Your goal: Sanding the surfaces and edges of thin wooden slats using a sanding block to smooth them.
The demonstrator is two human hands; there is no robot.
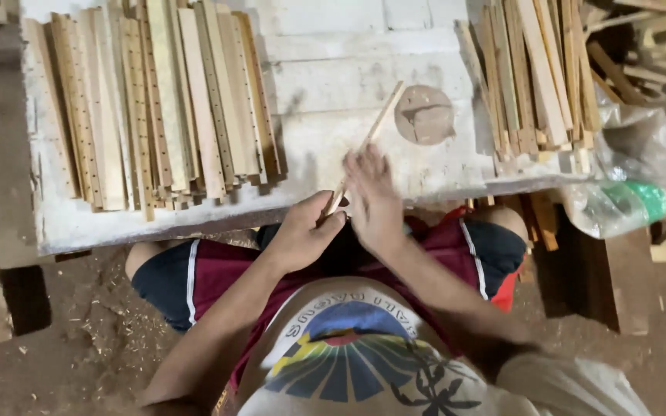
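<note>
Left hand (302,235) grips wooden slat (364,146); right hand (375,204) – flat on it

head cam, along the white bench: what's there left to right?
Stack of drilled wooden slats → left hand gripping the near end of a thin wooden strip → right hand on that strip → round brown patch on the bench → plain wooden slats → clear plastic bag.

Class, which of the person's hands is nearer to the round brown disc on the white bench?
Right. The right hand lies just below-left of the disc; the left hand sits lower, farther from it.
</note>
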